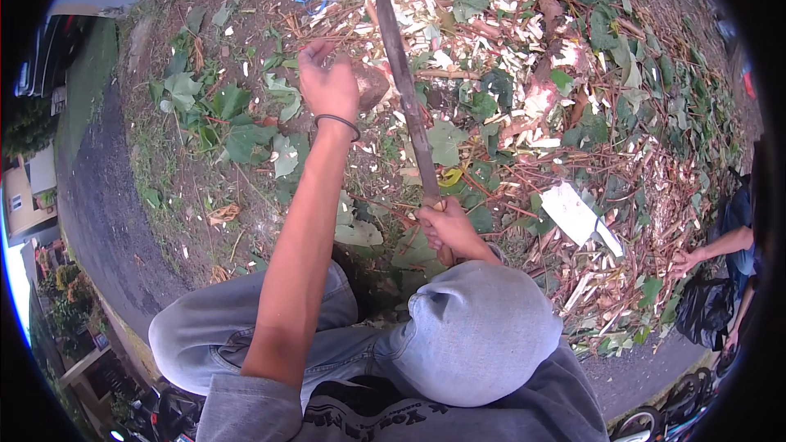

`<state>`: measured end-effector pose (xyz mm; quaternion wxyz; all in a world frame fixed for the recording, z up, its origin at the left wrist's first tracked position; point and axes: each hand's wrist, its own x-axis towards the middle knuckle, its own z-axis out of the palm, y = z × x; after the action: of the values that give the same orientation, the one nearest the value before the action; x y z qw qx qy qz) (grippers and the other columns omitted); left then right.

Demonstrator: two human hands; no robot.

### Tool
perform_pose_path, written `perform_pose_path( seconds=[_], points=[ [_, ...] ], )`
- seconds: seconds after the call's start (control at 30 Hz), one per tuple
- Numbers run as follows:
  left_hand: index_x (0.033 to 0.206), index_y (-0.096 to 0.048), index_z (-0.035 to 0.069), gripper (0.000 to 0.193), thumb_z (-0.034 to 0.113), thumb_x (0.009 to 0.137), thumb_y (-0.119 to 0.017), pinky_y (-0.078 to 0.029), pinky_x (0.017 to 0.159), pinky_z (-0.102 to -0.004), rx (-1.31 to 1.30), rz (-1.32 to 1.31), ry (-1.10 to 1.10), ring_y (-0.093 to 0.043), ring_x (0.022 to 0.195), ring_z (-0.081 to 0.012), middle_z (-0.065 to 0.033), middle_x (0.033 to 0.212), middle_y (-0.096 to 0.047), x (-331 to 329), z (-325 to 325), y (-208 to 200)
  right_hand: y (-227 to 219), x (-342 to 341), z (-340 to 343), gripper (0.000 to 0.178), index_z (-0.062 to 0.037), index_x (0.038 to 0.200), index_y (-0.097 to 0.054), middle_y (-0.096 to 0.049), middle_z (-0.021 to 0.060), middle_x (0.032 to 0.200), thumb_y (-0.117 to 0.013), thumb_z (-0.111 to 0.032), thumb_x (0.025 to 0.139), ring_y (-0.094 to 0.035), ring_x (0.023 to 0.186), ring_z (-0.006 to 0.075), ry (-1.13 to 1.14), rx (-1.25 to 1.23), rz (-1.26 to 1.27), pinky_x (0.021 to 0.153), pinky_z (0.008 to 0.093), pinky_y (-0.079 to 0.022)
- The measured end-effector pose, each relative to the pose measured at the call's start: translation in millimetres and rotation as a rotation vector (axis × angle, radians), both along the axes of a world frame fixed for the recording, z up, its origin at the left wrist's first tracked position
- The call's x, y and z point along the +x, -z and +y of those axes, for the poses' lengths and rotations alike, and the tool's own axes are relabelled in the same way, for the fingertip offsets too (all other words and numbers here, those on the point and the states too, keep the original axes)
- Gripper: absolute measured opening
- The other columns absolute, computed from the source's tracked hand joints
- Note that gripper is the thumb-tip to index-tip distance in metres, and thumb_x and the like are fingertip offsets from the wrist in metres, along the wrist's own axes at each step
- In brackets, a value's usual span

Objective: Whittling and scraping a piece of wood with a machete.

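My right hand (446, 227) is closed round the wooden handle of a machete, beside my raised knee. The long dark machete blade (403, 86) points away from me, over wood chips and leaves. My left hand (329, 86) is held out to the left of the blade, its fingers loosely bent and apart, with nothing visible in them. A dark band circles that wrist. Right beside this hand is a brown block (372, 87), wood or stone, I cannot tell which. Pale wood chips (426, 20) are scattered around the blade.
A cleaver with a broad pale blade (571, 211) lies on the debris to my right. Beyond it, another person's hand (689, 262) reaches in above a black bag (706, 311). Cut stems and green leaves (246, 139) litter the ground. A paved road (123, 172) runs at far left.
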<state>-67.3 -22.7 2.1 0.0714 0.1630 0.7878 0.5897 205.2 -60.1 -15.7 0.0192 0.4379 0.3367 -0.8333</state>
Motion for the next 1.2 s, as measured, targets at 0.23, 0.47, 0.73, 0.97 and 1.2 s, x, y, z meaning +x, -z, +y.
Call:
perform_pose_path(
  seconds=[0.23, 0.47, 0.73, 0.97, 1.2],
  points=[
    [0.129, -0.046, -0.005, 0.046, 0.007, 0.085, -0.052, -0.039, 0.102, -0.0371, -0.026, 0.048, 0.129, -0.056, 0.117, -0.0314, -0.0212, 0.130, -0.056, -21.4, -14.8, -1.7, -84.5, -2.3, 82.9, 0.027, -0.0083, 0.065, -0.046, -0.040, -0.0050, 0.051, -0.064, -0.010, 0.086, -0.035, 0.039, 0.0057, 0.051, 0.244, 0.084, 0.036, 0.0248, -0.026],
    [0.146, -0.026, -0.007, 0.058, 0.030, 0.103, -0.038, -0.031, 0.110, -0.0360, -0.190, 0.175, 0.070, -0.040, 0.135, -0.0318, -0.0250, 0.144, -0.041, 3.6, -14.1, -23.8, -162.3, -35.5, 139.3, 0.023, -0.0108, 0.067, -0.034, -0.031, -0.0019, 0.047, -0.047, -0.013, 0.086, -0.026, 0.039, 0.0081, 0.575, 0.628, 0.960, 0.041, 0.0253, -0.029],
    [0.143, -0.021, -0.014, 0.058, 0.023, 0.101, -0.036, -0.017, 0.118, -0.0390, -0.236, 0.291, 0.197, -0.020, 0.143, -0.0396, -0.0318, 0.150, -0.022, 31.4, -19.2, -13.6, 4.9, -30.6, 29.0, 0.017, -0.0101, 0.072, -0.043, -0.037, -0.0039, 0.052, -0.056, -0.006, 0.083, -0.033, 0.038, 0.0083, -0.123, -0.079, -0.192, 0.036, 0.0283, -0.028],
    [0.145, -0.019, -0.011, 0.061, 0.028, 0.101, -0.036, -0.016, 0.118, -0.0360, -0.212, 0.208, 0.327, -0.019, 0.144, -0.0350, -0.0281, 0.152, -0.022, 1.8, -22.1, -17.5, -175.3, -5.9, 131.4, 0.020, -0.0077, 0.069, -0.045, -0.036, -0.0052, 0.049, -0.059, -0.008, 0.084, -0.031, 0.037, 0.0054, 0.268, 0.451, 0.323, 0.035, 0.0240, -0.023],
    [0.149, -0.011, -0.005, 0.074, 0.050, 0.102, -0.027, -0.017, 0.117, -0.0345, -0.223, 0.210, 0.287, -0.019, 0.144, -0.0325, -0.0249, 0.155, -0.017, 5.8, -5.7, -20.6, -90.9, -52.6, 95.9, 0.021, -0.0105, 0.068, -0.037, -0.033, -0.0010, 0.051, -0.052, -0.009, 0.082, -0.032, 0.039, 0.0113, 0.681, 0.414, 0.729, 0.041, 0.0286, -0.031]
  ],
)
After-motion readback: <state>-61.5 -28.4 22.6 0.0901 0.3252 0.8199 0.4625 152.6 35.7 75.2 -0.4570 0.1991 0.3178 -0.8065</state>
